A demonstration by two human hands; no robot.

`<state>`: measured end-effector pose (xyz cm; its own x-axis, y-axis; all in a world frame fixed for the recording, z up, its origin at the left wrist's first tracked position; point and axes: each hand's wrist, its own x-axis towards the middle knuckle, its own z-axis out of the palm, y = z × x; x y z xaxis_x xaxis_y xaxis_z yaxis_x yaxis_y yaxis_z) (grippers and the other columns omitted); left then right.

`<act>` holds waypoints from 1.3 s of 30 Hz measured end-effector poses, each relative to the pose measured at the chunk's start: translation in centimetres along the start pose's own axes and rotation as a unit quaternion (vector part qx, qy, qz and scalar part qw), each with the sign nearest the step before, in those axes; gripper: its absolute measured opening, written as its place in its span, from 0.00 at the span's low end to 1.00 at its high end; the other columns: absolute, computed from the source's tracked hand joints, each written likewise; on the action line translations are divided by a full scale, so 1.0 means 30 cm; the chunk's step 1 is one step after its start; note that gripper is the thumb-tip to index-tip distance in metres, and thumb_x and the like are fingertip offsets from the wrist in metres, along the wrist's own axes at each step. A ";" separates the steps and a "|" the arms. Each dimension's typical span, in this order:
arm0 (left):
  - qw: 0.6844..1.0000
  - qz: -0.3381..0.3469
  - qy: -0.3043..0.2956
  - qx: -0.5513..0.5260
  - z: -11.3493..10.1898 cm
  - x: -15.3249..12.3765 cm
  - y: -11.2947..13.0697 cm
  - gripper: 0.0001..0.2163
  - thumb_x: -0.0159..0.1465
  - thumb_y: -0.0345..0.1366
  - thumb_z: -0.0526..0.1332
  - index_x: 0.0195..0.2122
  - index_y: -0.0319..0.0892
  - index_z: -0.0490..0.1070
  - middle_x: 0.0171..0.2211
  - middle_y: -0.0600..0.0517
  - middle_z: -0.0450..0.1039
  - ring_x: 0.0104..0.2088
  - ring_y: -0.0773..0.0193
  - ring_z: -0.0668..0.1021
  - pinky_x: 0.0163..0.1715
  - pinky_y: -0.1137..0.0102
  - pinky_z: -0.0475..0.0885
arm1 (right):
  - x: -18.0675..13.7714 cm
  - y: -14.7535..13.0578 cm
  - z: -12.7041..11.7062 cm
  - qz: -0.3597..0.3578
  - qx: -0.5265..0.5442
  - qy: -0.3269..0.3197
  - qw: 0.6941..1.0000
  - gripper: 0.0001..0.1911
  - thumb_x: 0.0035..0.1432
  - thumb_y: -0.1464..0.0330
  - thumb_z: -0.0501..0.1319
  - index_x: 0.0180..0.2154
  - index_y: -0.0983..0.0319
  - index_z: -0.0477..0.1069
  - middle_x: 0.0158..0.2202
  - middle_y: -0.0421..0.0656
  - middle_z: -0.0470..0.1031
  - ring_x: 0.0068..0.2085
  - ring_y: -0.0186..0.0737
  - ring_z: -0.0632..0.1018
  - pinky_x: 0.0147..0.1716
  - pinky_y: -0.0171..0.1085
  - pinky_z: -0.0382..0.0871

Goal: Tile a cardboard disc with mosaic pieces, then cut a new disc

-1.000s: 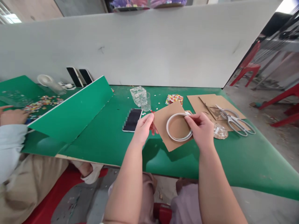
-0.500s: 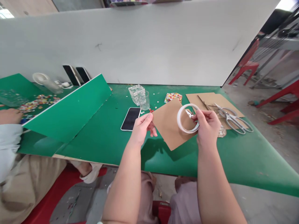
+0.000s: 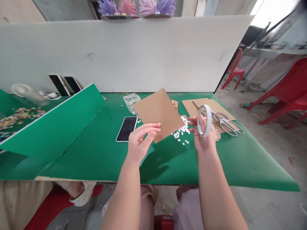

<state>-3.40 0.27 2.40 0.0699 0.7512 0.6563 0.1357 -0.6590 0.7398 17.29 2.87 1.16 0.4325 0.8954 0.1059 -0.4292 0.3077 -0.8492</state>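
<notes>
1. Up in front of the left hand [image 3: 140, 140], a brown card [image 3: 159, 111] is lifted off the green table [image 3: 96, 153] and tipped back. The fingers and thumb pinch its low corner.
2. The right hand [image 3: 203, 142] is closed around a white tape roll [image 3: 204, 120], which stands on its edge just right of the card.
3. The side of the card we can see is bare, with no tape and no pieces on it. I think the sticking work on this card has not started.
4. Little white bits [image 3: 181, 131] lie on the table between the two hands. They look like peeled or cut scraps, so some work may be done.
5. Scissors [image 3: 226, 123] rest on more brown sheets [image 3: 192, 107] past the right hand. Nobody touches them.
6. A phone [image 3: 126, 128] lies just beyond the left hand.
7. Hard to see:
   - The back of the card is hidden.
   - I cannot tell if a tape end is pulled loose.
   - The card covers most of a colourful thing behind it.
</notes>
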 end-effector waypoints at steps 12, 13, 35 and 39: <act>0.999 0.029 0.027 0.017 0.037 -0.020 -0.036 0.21 0.61 0.47 0.51 0.50 0.41 0.67 0.33 0.49 0.75 0.36 0.60 0.76 0.39 0.64 0.68 | -0.071 0.043 0.083 0.007 -0.098 -0.054 0.994 0.13 0.51 0.60 0.63 0.27 0.60 0.64 0.27 0.36 0.71 0.28 0.31 0.71 0.23 0.29 0.63; 0.999 0.026 0.032 0.010 0.041 -0.021 -0.041 0.22 0.60 0.47 0.52 0.52 0.42 0.65 0.33 0.49 0.75 0.35 0.60 0.76 0.38 0.64 0.68 | -0.074 0.047 0.086 -0.002 -0.110 -0.058 0.992 0.13 0.51 0.60 0.63 0.26 0.60 0.63 0.25 0.35 0.68 0.26 0.30 0.70 0.23 0.29 0.62; 0.989 -0.125 0.074 -0.030 0.083 -0.001 -0.034 0.25 0.58 0.38 0.61 0.56 0.51 0.55 0.59 0.45 0.56 0.44 0.61 0.75 0.39 0.69 0.74 | -0.094 0.063 0.098 0.045 -0.137 -0.065 0.987 0.12 0.51 0.59 0.62 0.35 0.56 0.64 0.18 0.32 0.66 0.13 0.28 0.65 0.05 0.26 0.55; 0.979 -0.180 0.081 -0.054 0.079 0.008 -0.061 0.28 0.55 0.38 0.64 0.56 0.51 0.56 0.61 0.44 0.54 0.52 0.53 0.70 0.42 0.65 0.74 | -0.077 0.052 0.089 0.073 -0.135 -0.104 0.983 0.12 0.52 0.59 0.61 0.37 0.57 0.66 0.19 0.33 0.68 0.13 0.28 0.67 0.07 0.27 0.58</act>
<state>-1.29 1.75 0.85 -0.1215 0.9254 0.3590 0.0165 -0.3598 0.9329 13.51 2.15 0.96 0.1984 0.9787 0.0526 -0.2365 0.0999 -0.9665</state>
